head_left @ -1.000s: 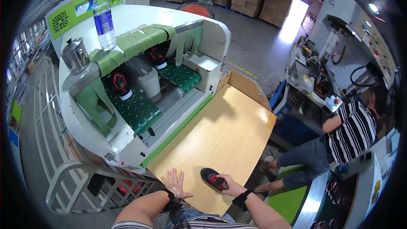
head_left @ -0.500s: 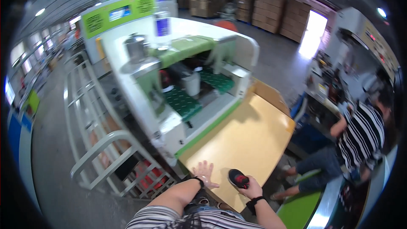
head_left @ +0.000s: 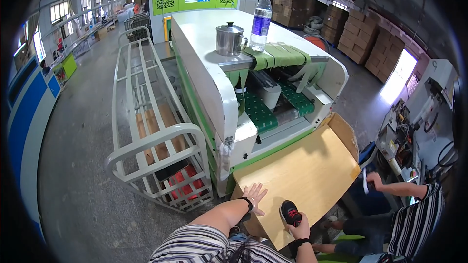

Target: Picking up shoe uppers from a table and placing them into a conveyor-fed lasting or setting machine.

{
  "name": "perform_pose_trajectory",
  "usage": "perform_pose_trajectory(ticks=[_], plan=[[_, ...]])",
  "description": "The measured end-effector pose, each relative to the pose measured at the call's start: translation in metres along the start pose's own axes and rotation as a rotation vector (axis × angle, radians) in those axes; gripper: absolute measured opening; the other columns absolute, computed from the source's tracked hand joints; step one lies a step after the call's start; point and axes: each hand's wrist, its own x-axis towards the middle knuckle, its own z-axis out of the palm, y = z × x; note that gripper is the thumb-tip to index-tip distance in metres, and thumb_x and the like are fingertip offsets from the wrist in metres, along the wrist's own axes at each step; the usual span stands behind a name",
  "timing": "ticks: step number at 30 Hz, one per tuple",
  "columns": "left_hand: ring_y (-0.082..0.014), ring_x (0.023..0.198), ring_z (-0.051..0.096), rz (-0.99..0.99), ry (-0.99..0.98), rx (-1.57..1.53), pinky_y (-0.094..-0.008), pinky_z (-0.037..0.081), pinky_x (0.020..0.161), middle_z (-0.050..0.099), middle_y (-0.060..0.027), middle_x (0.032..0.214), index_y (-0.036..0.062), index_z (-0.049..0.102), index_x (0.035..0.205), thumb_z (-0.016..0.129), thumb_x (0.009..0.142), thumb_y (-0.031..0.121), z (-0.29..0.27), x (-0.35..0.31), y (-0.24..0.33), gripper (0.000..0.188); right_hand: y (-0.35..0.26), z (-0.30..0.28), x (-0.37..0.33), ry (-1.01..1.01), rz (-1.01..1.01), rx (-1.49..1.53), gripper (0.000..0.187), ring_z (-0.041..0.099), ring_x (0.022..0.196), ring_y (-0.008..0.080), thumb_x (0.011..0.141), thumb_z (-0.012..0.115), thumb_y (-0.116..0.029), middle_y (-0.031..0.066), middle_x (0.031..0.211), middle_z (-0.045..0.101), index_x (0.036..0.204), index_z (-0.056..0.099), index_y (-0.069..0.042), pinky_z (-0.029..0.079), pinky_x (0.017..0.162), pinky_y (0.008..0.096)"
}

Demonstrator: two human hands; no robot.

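Note:
My right hand (head_left: 302,228) grips a black sneaker (head_left: 291,213) with red laces by its heel end, above the near part of a tan wooden board (head_left: 312,165). With fingers spread, my left hand (head_left: 254,197) rests at the board's left edge and holds nothing. Beyond the board stands a white and green machine (head_left: 202,58) with green perforated belts (head_left: 261,112) at its opening. Whether the sneaker touches the board cannot be made out.
A metal pot (head_left: 229,40) and a water bottle (head_left: 261,23) stand on the machine. To the left is a white metal rack (head_left: 156,151) holding red items. A co-worker in a striped shirt (head_left: 414,224) works at the right, holding a shoe. Cardboard boxes (head_left: 358,36) are stacked far back.
The view has swung left, so the scene sits farther right. The sneaker stays in my right hand, its red laces showing more. The co-worker's arm now reaches out with a shoe.

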Motion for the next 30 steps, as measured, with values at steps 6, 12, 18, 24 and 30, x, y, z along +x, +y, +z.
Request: perform_pose_trajectory(ticks=[6, 12, 18, 24, 30], plan=[[-0.0394, 0.147, -0.001, -0.013, 0.023, 0.075, -0.0657, 0.010, 0.112, -0.005, -0.0173, 0.161, 0.0206, 0.004, 0.155, 0.064, 0.063, 0.080, 0.004, 0.009, -0.005, 0.125, 0.008, 0.004, 0.007, 0.012, -0.041, 0.006, 0.070, 0.058, 0.109, 0.0360, 0.061, 0.080, -0.024, 0.0197, 0.114, 0.061, 0.123, 0.052, -0.005, 0.048, 0.092, 0.0414], [-0.0395, 0.147, -0.007, -0.025, -0.033, 0.069, -0.0656, 0.005, 0.112, -0.010, -0.0191, 0.160, 0.0202, 0.000, 0.155, 0.065, 0.063, 0.079, 0.000, 0.016, -0.006, 0.127, 0.008, 0.003, 0.014, -0.001, -0.053, 0.027, 0.070, 0.059, 0.106, 0.0365, 0.065, 0.080, -0.025, 0.0198, 0.114, 0.060, 0.126, 0.051, -0.008, 0.049, 0.091, 0.0425], [-0.0424, 0.146, -0.008, -0.018, -0.051, 0.049, -0.0676, 0.006, 0.110, -0.011, -0.0215, 0.159, 0.0184, 0.000, 0.155, 0.066, 0.065, 0.076, -0.003, 0.014, 0.004, 0.126, 0.013, -0.003, 0.013, -0.027, -0.020, 0.039, 0.072, 0.058, 0.107, 0.0368, 0.064, 0.080, -0.021, 0.0190, 0.116, 0.059, 0.128, 0.049, -0.008, 0.049, 0.092, 0.0420], [-0.0390, 0.137, 0.033, -0.147, 0.041, -0.269, -0.0549, 0.030, 0.109, 0.030, -0.0236, 0.149, 0.0123, 0.030, 0.148, 0.062, 0.080, 0.062, -0.087, 0.084, 0.011, 0.091, 0.020, -0.015, 0.020, -0.127, -0.066, 0.079, 0.072, 0.055, 0.111, 0.0379, 0.066, 0.080, -0.017, 0.0205, 0.119, 0.056, 0.129, 0.047, -0.006, 0.047, 0.095, 0.0421], [-0.0330, 0.141, 0.026, -0.134, 0.425, 0.029, -0.0589, 0.031, 0.107, 0.021, -0.0105, 0.157, 0.0111, 0.021, 0.151, 0.060, 0.087, 0.050, -0.123, 0.145, 0.030, 0.085, 0.019, -0.010, 0.023, -0.124, -0.119, 0.103, 0.069, 0.055, 0.111, 0.0374, 0.068, 0.079, -0.017, 0.0202, 0.118, 0.056, 0.129, 0.047, -0.005, 0.047, 0.095, 0.0423]])
